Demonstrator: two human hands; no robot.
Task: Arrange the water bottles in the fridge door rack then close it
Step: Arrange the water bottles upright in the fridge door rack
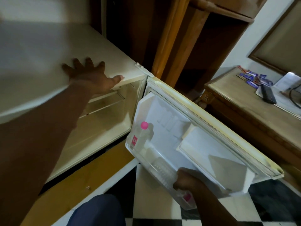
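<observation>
A small cream fridge (48,75) stands open, its door (203,115) swung out to the right. One clear water bottle with a pink cap (143,136) stands upright at the hinge end of the door rack (138,154). My right hand (187,181) grips a second clear bottle (164,173) lying tilted inside the rack, its pink cap showing below the hand. My left hand (92,75) rests flat on the fridge top, fingers spread, thumb over the front edge.
A wooden side table (241,101) at the right carries a black remote, papers and blue packets. A dark wooden cabinet (179,38) stands behind the fridge. Checkered floor tiles (154,201) lie below the door. My knee (97,211) is at the bottom.
</observation>
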